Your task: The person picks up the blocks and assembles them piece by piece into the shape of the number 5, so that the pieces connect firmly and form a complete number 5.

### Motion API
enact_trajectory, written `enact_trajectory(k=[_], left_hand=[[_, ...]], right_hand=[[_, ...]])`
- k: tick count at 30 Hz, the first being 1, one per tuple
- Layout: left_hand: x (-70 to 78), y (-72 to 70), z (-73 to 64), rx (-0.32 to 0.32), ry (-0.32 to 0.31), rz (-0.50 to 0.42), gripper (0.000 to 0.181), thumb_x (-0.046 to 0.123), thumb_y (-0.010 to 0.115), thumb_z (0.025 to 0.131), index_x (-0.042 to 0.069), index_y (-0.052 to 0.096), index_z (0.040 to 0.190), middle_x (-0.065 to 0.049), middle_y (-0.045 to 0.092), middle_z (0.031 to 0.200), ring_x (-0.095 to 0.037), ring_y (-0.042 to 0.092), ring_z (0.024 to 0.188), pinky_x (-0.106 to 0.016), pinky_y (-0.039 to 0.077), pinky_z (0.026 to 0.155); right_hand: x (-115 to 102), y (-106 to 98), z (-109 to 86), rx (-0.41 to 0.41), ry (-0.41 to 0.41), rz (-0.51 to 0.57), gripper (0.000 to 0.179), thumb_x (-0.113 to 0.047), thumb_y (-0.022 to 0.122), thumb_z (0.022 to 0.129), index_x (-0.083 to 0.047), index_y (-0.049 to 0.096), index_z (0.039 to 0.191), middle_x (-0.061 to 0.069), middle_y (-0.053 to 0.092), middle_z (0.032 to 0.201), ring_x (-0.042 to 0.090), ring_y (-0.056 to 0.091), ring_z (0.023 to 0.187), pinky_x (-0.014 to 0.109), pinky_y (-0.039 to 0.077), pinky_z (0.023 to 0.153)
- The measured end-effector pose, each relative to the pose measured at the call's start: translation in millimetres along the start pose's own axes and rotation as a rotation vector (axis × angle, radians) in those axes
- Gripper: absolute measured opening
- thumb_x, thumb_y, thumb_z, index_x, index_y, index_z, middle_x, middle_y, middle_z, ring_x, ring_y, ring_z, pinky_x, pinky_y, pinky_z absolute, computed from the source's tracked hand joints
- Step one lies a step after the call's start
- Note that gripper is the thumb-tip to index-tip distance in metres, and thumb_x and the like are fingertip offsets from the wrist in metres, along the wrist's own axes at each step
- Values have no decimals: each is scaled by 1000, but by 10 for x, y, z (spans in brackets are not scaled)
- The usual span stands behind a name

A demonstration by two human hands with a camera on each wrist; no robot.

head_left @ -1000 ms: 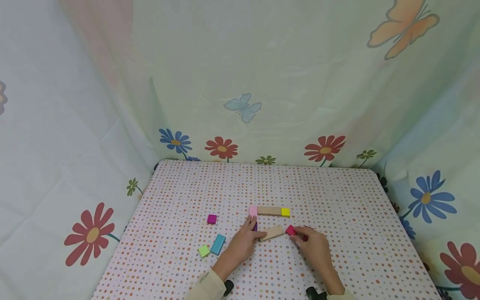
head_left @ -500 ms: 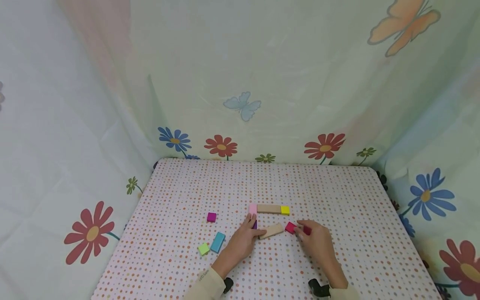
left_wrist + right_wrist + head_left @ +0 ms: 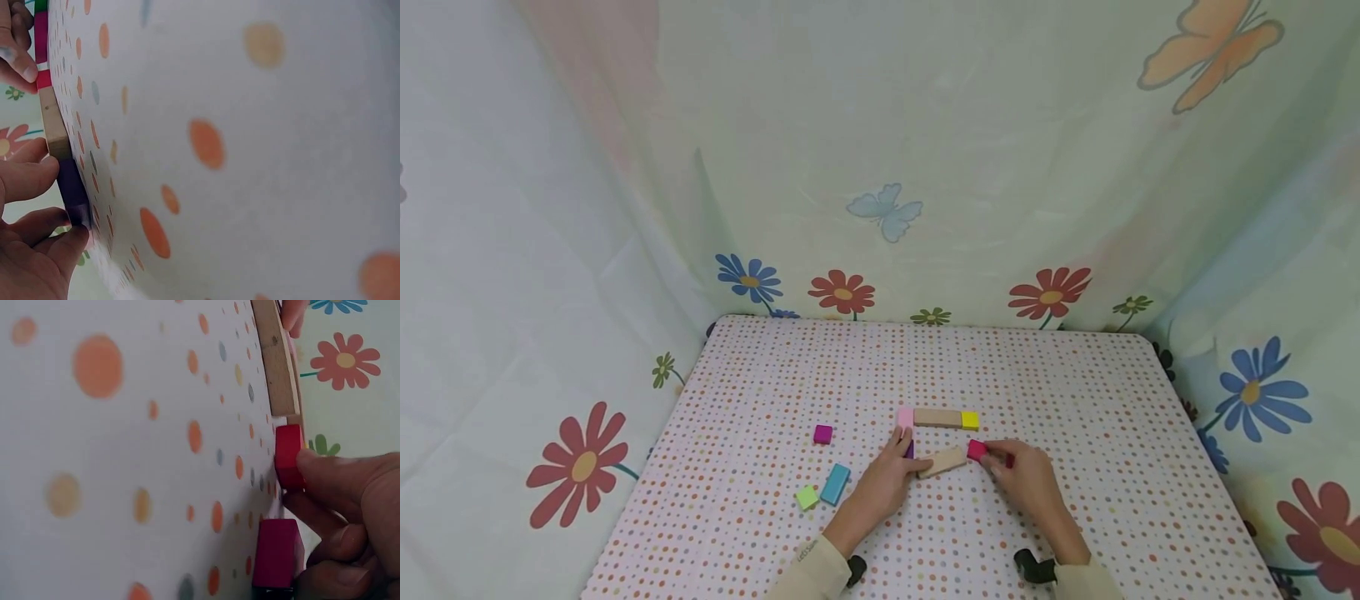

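My left hand point(image 3: 883, 487) grips a purple block point(image 3: 72, 184), its thumb by the joint with a plain wooden block point(image 3: 943, 462). The fingertips also reach the pink block point(image 3: 906, 417) in the head view. My right hand point(image 3: 1026, 479) pinches a red block point(image 3: 289, 456) between thumb and finger, at the right end of the slanted wooden block. Whether the two touch, I cannot tell. Beside its curled lower fingers is a magenta block point(image 3: 276, 553), mostly hidden by the hand in the head view. A second wooden block point(image 3: 937, 418) lies between the pink and yellow point(image 3: 970, 421) blocks.
Left of my hands lie a second magenta block point(image 3: 823, 434), a blue block point(image 3: 835, 484) and a lime green block point(image 3: 807, 497). The dotted cloth point(image 3: 1037, 379) covers the table. Printed curtains point(image 3: 970, 167) stand behind and at both sides.
My right hand has shifted slightly left with the red block, closer to the slanted wooden block. My left hand holds its place.
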State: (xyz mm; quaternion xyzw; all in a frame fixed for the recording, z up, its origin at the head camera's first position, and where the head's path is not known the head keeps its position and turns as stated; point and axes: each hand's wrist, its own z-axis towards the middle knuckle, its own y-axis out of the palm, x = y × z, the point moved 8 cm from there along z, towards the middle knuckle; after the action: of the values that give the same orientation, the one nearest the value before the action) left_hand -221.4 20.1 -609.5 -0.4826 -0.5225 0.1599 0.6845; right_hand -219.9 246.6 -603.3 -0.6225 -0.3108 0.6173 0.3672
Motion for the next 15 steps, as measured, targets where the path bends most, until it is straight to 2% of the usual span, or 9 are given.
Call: enact_trajectory(k=[5, 12, 15], left_hand=[[-8, 7, 3, 5, 3, 6, 38, 3, 55, 108, 21, 74, 135, -21, 36, 170, -42, 30, 161, -57, 47, 117], [-14, 21, 11, -2, 1, 8, 38, 3, 54, 108, 21, 74, 136, -20, 36, 170, -41, 29, 162, -56, 46, 118], [-5, 12, 14, 2, 5, 10, 39, 3, 54, 108, 22, 74, 135, -20, 37, 170, -42, 30, 161, -56, 47, 117]], right_hand=[[3, 14, 73, -36, -27, 52, 28, -17, 78, 96, -7, 78, 122, 4, 70, 89, 12, 47, 65, 23, 36, 54], [28, 45, 116, -86, -8, 84, 28, -17, 77, 97, -7, 78, 123, 2, 67, 87, 13, 47, 63, 24, 36, 52], [29, 47, 116, -83, -6, 79, 28, -17, 77, 97, -7, 77, 123, 4, 70, 93, 13, 46, 63, 24, 35, 51]])
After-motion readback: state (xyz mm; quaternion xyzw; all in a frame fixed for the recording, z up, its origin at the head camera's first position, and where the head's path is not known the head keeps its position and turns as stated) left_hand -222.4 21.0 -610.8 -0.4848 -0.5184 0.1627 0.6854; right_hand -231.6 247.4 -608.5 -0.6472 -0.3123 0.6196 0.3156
